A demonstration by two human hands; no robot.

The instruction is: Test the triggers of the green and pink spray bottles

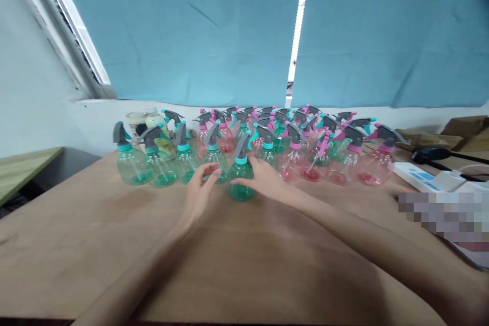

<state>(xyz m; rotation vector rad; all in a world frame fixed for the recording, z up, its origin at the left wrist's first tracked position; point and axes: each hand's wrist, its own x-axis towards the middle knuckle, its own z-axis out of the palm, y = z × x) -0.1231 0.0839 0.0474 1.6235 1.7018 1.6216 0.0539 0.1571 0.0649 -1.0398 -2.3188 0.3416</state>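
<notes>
A green spray bottle (241, 191) with a grey and teal trigger head stands upright in front of a row of similar bottles. My right hand (263, 178) is wrapped around its right side, thumb across the front. To its left, my left hand (202, 188) is held with fingers apart and nothing in it, close to another green spray bottle (216, 155) in the row. More green bottles (163, 170) stand to the left. Pink spray bottles (292, 160) with grey and pink heads stand to the right, several more rows crowding behind.
The bottles stand on a brown wooden table (214, 270). At the right are a white power strip (418, 175), a black plug with cable (431, 155) and a pixelated item (454, 219). Cardboard boxes (464, 130) lie at the back right. A blue curtain (191, 35) hangs behind.
</notes>
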